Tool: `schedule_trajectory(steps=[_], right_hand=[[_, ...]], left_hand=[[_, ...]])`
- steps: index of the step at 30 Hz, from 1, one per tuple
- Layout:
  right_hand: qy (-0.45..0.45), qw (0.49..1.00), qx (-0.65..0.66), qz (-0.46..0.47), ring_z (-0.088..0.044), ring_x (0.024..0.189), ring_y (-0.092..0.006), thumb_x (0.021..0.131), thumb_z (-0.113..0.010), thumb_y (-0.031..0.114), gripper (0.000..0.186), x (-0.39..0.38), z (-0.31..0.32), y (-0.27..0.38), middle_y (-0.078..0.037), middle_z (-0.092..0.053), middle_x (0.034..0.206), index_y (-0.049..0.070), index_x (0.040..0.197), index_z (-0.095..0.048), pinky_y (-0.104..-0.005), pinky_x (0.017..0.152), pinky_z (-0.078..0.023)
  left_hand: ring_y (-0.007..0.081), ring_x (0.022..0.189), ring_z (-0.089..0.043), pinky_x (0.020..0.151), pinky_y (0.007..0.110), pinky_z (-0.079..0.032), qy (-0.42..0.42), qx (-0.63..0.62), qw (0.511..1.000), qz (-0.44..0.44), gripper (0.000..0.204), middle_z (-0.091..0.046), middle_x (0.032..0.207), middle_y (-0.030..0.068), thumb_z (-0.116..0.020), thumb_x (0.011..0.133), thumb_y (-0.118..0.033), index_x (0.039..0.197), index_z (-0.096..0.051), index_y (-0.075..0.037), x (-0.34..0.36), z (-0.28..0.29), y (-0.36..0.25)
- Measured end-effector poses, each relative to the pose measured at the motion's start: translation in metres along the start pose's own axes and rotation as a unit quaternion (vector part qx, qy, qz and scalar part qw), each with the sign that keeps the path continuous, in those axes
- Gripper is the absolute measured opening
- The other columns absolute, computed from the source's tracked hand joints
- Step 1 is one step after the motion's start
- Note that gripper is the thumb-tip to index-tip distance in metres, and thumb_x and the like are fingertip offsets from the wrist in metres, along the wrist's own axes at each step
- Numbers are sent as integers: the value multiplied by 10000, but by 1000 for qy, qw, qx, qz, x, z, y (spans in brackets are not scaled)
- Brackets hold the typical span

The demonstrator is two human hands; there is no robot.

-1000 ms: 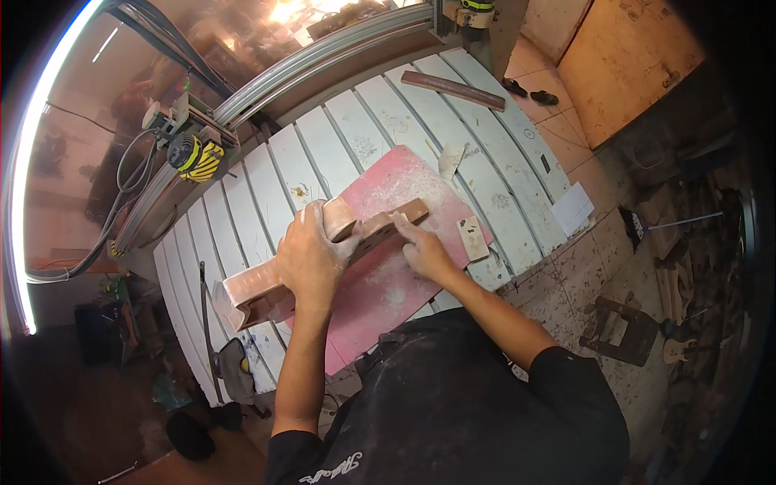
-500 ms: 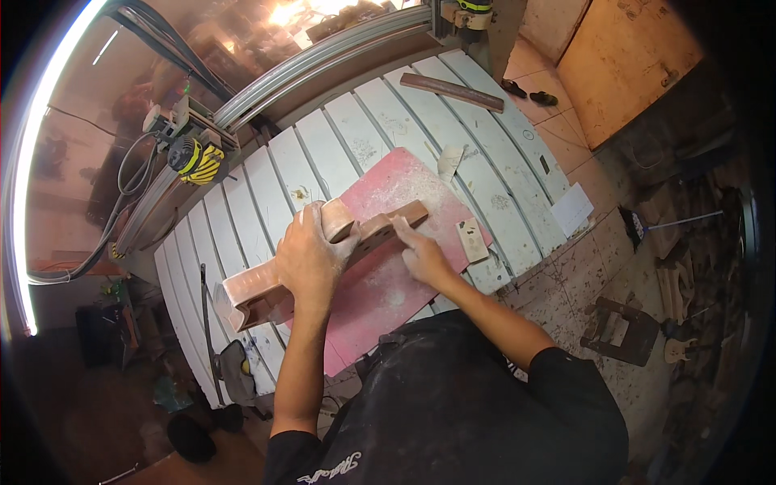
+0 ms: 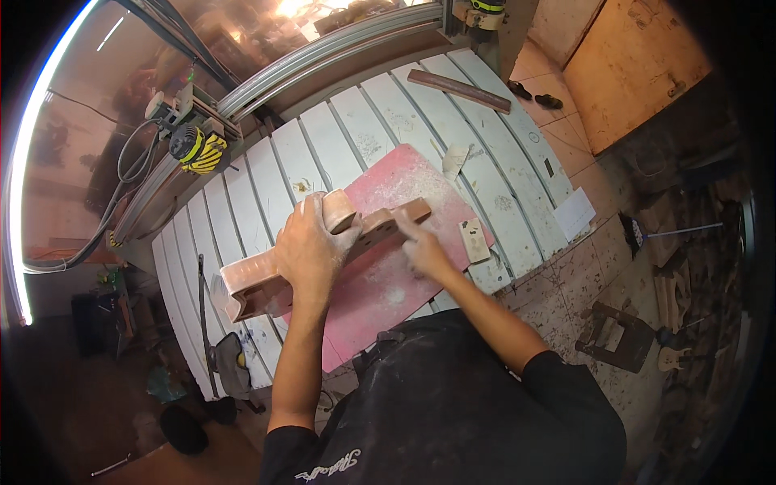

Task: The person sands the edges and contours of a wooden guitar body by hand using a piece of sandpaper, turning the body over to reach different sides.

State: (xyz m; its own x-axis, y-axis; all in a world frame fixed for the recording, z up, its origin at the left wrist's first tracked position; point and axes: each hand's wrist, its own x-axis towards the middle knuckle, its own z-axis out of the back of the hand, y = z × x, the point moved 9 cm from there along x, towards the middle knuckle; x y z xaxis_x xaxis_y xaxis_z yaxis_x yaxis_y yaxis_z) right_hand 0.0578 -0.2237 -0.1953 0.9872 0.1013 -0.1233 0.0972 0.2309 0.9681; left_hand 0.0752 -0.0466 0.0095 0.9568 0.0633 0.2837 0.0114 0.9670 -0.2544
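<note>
A long, shaped wooden piece (image 3: 250,279), dusty and pale on top with a notched left end, lies slanting over a pink board (image 3: 368,307). My left hand (image 3: 311,246) is wrapped over it near its raised, rounded block. Toward the narrower right end, which has several dark holes in its side, my right hand (image 3: 424,250) has a forefinger at the piece and the other fingers curled. This hand is blurred, and I cannot make out what, if anything, it holds. A small beige rectangular block (image 3: 474,240) rests at the board's right edge.
The slatted white machine bed (image 3: 343,125) carries a brown bar (image 3: 457,89), a white sheet (image 3: 574,214) and a long dark tool (image 3: 202,307). A yellow-striped spindle head (image 3: 198,149) hangs from the rail behind. A low wooden stool (image 3: 614,335) stands on the floor at right.
The view has shifted slightly. My right hand is more blurred by motion at about the same part of the wooden piece; my left hand keeps its grip.
</note>
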Motion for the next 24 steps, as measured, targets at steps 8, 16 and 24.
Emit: schedule_trajectory(steps=[8,16,24], right_hand=[[100,943,275,-157,-507,602,-99,844,-460,-21,767,-10,-17,11,-10,-578,816,49,1605,-392,-266,583,-515],[44,945,281,-162,-449,563,-81,860,-449,-27,756,-6,-16,23,-76,-644,1083,54,1609,-385,-267,574,-518],[-3,1000,16,11,-675,1014,-283,843,-429,-65,725,-31,-6,63,-230,-509,1549,8,1564,-428,-351,893,-572]], left_hand=[[316,863,-694,735,445,-532,-13,-20,1000,-18,547,-702,936,103,-909,658,-353,1085,-688,-94,-7,0,0],[356,817,-698,728,447,-556,2,-19,1000,-20,508,-702,909,140,-878,702,-403,1060,-711,-83,-7,0,0],[342,833,-704,715,451,-557,-31,-44,998,-46,555,-710,920,119,-922,640,-374,1062,-711,-81,-7,5,-5]])
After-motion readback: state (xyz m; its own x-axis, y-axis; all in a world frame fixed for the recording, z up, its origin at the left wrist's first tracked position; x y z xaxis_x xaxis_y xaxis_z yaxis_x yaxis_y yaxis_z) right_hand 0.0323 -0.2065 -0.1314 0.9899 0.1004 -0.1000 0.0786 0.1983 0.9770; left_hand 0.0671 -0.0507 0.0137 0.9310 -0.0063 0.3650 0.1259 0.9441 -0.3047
